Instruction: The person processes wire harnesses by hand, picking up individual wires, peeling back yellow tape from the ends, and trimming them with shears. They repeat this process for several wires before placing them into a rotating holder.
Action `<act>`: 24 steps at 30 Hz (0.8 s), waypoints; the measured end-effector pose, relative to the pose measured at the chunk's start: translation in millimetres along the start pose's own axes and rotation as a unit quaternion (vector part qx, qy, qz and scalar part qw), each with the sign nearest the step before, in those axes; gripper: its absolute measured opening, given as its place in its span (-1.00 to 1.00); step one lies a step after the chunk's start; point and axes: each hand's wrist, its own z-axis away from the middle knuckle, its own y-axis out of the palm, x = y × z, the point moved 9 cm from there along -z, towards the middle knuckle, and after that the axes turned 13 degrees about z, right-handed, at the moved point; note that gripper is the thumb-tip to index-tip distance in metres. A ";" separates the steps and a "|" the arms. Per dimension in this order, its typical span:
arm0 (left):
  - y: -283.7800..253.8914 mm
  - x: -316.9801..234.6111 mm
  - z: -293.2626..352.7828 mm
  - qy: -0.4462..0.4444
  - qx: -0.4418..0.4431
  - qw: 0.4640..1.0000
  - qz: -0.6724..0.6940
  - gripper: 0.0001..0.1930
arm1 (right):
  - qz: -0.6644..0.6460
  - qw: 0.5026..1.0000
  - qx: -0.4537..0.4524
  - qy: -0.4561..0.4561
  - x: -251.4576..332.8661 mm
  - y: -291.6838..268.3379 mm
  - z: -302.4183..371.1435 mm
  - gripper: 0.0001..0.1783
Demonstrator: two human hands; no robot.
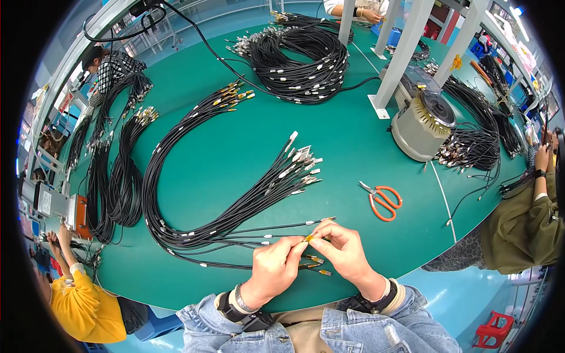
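Observation:
My left hand [275,266] and my right hand [343,250] meet near the front edge of the green table [235,135]. Between their fingertips they pinch the end of a thin black cable with a small yellow connector [309,237]. Two more yellow-tipped cable ends [316,263] lie just below my fingers. The cable belongs to a long black cable bundle [194,176] that curves in a U to the left. Its silver-tipped ends [301,165] fan out above my hands, and its gold-tipped ends [235,94] lie farther back.
Orange-handled scissors [382,201] lie right of my hands. A round grey machine [422,125] stands at the back right beside white posts [400,53]. A big coil of black cables [300,59] lies at the back, more bundles [112,170] at left. Other people sit around the table.

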 end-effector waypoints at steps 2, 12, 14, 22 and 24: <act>0.7 0.9 0.4 -0.009 0.005 1.000 0.003 -0.97 | 0.001 1.000 0.001 0.001 0.0 -0.1 0.0 -0.93; 4.1 11.8 1.4 -0.091 0.027 0.990 0.101 -0.94 | -0.001 1.000 -0.001 0.000 -0.5 -0.4 0.1 -0.92; 4.0 15.5 0.8 -0.113 0.043 0.984 0.129 -0.93 | -0.004 1.000 0.000 -0.003 0.6 -0.4 0.3 -0.92; 9.4 24.5 3.5 -0.190 0.115 0.948 0.228 -0.88 | 0.077 0.995 -0.019 -0.064 13.1 -1.6 2.6 -0.91; 12.2 26.2 5.2 -0.217 0.131 0.928 0.275 -0.86 | 0.072 0.995 -0.019 -0.070 15.7 -0.8 2.3 -0.91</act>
